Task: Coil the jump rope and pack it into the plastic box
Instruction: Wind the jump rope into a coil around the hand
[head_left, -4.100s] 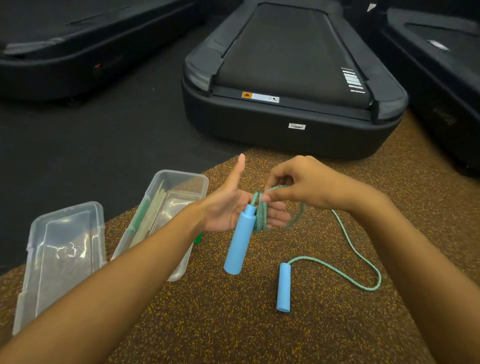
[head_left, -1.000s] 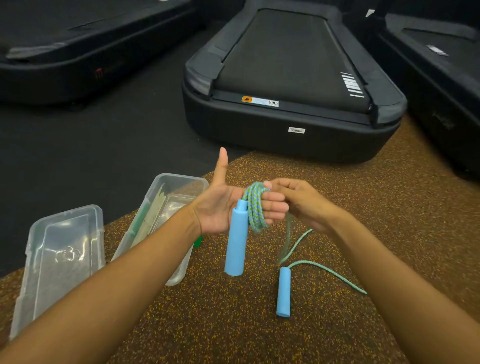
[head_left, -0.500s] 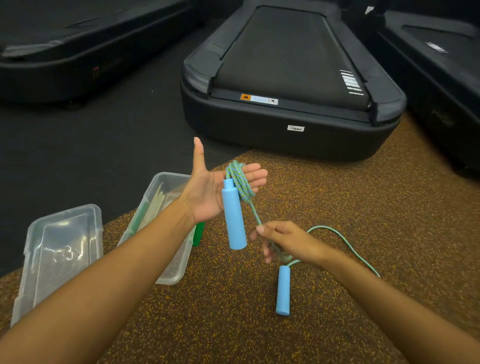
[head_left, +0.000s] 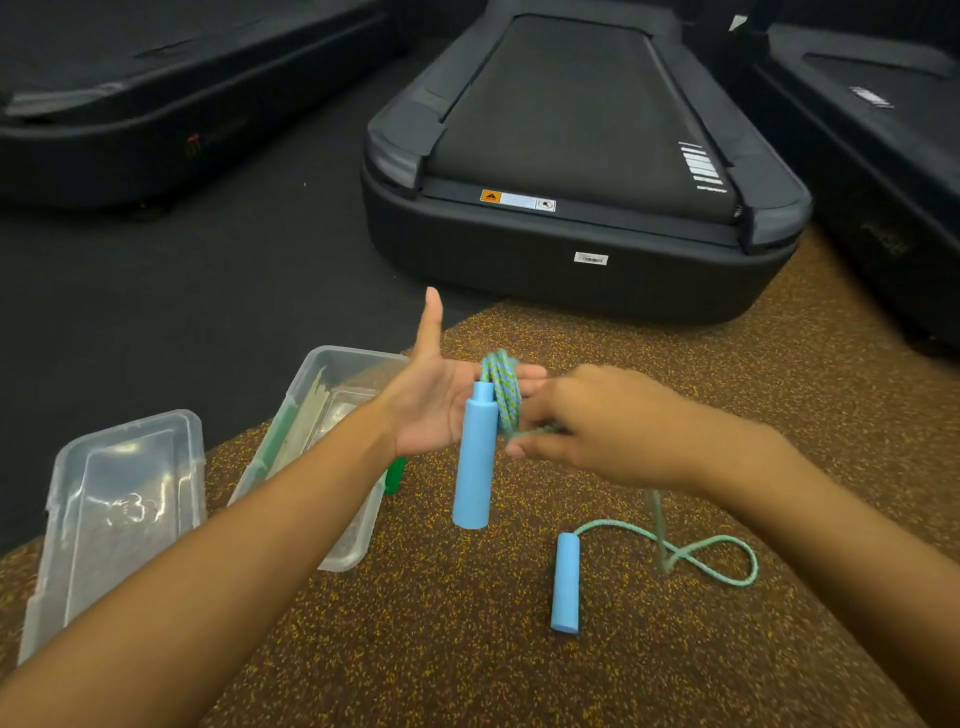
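My left hand (head_left: 434, 402) is held flat, thumb up, with several turns of the green-blue jump rope (head_left: 501, 392) wound around its fingers. One light blue handle (head_left: 474, 460) hangs down from that coil in front of the palm. My right hand (head_left: 597, 423) pinches the rope right beside the coil, just under my left fingertips. From it the loose rope (head_left: 711, 558) drops to the floor in a small loop and ends at the second blue handle (head_left: 565, 590), which lies on the mat. The clear plastic box (head_left: 332, 405) sits open behind my left forearm.
The clear box lid (head_left: 119, 499) lies on the mat to the left of the box. A green item (head_left: 395, 475) shows at the box's near side. A black treadmill (head_left: 582, 156) stands just beyond the speckled brown mat (head_left: 519, 665), with others left and right.
My right hand has come up from low near the floor handle to my left fingers, bringing the rope with it. The slack on the floor has shortened to a small loop.
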